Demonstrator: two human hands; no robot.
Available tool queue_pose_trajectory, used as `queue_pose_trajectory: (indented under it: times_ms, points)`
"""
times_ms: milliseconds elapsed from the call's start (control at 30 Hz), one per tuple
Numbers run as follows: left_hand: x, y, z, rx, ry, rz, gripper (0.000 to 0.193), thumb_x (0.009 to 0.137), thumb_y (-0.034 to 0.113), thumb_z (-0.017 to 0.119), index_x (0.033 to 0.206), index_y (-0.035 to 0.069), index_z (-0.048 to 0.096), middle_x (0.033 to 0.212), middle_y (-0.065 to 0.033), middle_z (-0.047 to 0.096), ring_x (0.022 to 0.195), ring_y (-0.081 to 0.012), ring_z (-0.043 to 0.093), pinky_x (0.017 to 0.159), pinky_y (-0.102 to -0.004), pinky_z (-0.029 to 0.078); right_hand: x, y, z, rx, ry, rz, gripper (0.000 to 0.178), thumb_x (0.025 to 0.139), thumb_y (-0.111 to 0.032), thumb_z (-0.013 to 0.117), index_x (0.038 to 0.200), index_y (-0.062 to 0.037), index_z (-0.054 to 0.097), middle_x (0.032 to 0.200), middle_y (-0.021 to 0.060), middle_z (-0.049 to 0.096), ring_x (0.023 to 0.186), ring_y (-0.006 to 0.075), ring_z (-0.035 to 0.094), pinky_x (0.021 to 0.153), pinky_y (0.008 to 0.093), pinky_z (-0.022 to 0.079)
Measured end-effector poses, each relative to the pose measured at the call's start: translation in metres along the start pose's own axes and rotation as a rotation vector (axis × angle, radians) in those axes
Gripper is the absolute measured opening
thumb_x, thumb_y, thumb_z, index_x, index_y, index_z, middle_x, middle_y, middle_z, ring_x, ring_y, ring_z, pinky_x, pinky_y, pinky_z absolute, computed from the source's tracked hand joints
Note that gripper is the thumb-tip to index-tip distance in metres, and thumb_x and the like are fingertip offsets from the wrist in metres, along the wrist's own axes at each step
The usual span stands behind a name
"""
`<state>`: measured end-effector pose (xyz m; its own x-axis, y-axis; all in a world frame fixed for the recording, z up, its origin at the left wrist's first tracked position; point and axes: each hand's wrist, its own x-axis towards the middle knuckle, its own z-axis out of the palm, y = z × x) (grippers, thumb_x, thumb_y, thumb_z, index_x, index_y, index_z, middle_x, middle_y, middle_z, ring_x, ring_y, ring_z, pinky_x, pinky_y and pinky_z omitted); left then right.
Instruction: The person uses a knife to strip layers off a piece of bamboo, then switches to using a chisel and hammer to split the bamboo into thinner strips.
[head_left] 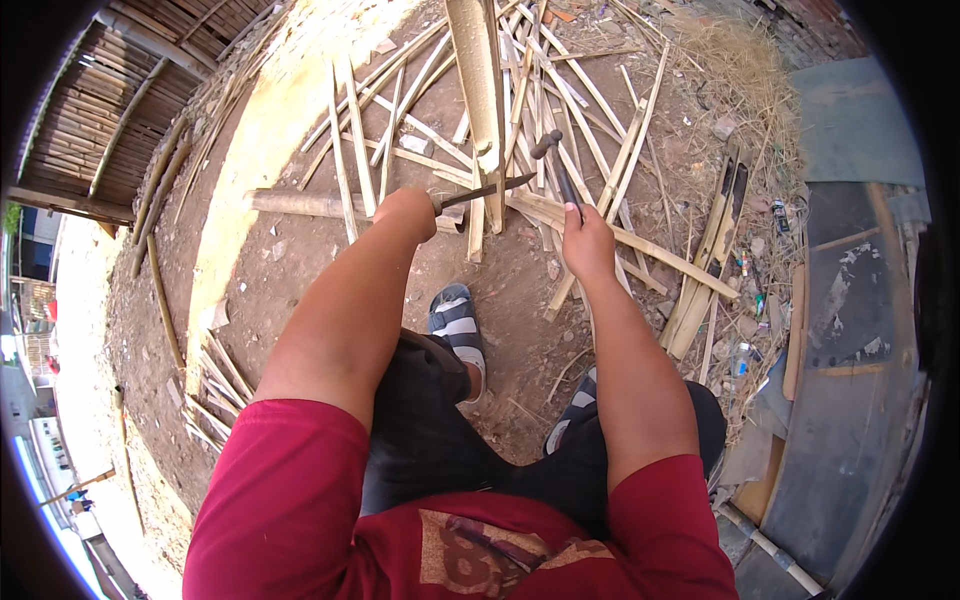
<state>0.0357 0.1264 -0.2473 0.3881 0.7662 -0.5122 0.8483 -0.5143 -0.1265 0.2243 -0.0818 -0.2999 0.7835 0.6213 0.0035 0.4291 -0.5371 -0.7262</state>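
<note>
My left hand (405, 213) is closed round the handle of a large knife (487, 191), whose dark blade points to the right. The blade crosses the near end of a long split bamboo pole (474, 75), which shows its pale hollow inside and runs up out of the top of the view. Whether the edge has entered the bamboo I cannot tell. In my right hand (588, 243) is a hammer (568, 175), held by its dark handle with the head up, just right of the blade tip and apart from it.
Many split bamboo strips (615, 150) lie scattered on the dirt ground ahead. A bamboo log (300, 203) lies left of the knife. Darker bamboo pieces (705, 270) and dry straw (735, 95) are at the right, beside grey sheets (850, 280). My sandalled foot (458, 325) stands below.
</note>
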Motion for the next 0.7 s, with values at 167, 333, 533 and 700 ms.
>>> queue_pose_trajectory:
  times_ms: [167, 333, 533, 700]
  points:
    - [0.021, -0.009, 0.010, 0.014, 0.005, 0.041, 0.039, 0.084, 0.006, 0.060, 0.117, 0.022, 0.075, 0.115, -0.0115, 0.073, 0.108, -0.0317, 0.070, 0.090, -0.0418, 0.058, 0.011, -0.067, -0.029, 0.273, 0.133, -0.028, 0.038, 0.104, -0.038, 0.050, 0.111, -0.0018, 0.061, 0.084, 0.0244, 0.068, 0.081, 0.0472, 0.065, 0.073, 0.0527, 0.049]
    - [0.022, -0.002, 0.005, 0.040, -0.018, 0.019, 0.038, 0.083, 0.006, 0.061, 0.116, 0.019, 0.075, 0.113, -0.0128, 0.073, 0.107, -0.0324, 0.070, 0.090, -0.0420, 0.058, -0.004, 0.000, 0.013, -0.080, -0.247, 0.022, 0.038, 0.104, -0.040, 0.049, 0.117, -0.0068, 0.062, 0.093, 0.0272, 0.070, 0.094, 0.0472, 0.067, 0.081, 0.0544, 0.050]
    - [0.020, -0.005, 0.011, -0.017, -0.008, 0.022, 0.031, 0.083, 0.009, 0.063, 0.112, 0.004, 0.074, 0.111, -0.0189, 0.073, 0.104, -0.0350, 0.071, 0.090, -0.0433, 0.058, 0.018, -0.040, -0.019, 0.167, 0.033, 0.028, 0.041, 0.104, -0.039, 0.049, 0.112, -0.0008, 0.064, 0.085, 0.0249, 0.069, 0.081, 0.0450, 0.067, 0.073, 0.0514, 0.051]
    - [0.023, 0.002, 0.012, -0.089, 0.007, -0.007, 0.030, 0.084, 0.012, 0.064, 0.111, 0.004, 0.074, 0.112, -0.0187, 0.073, 0.105, -0.0349, 0.071, 0.090, -0.0434, 0.058, 0.007, -0.044, -0.009, 0.197, 0.109, -0.025, 0.039, 0.105, -0.039, 0.048, 0.112, -0.0027, 0.060, 0.080, 0.0225, 0.068, 0.075, 0.0431, 0.067, 0.069, 0.0509, 0.051]
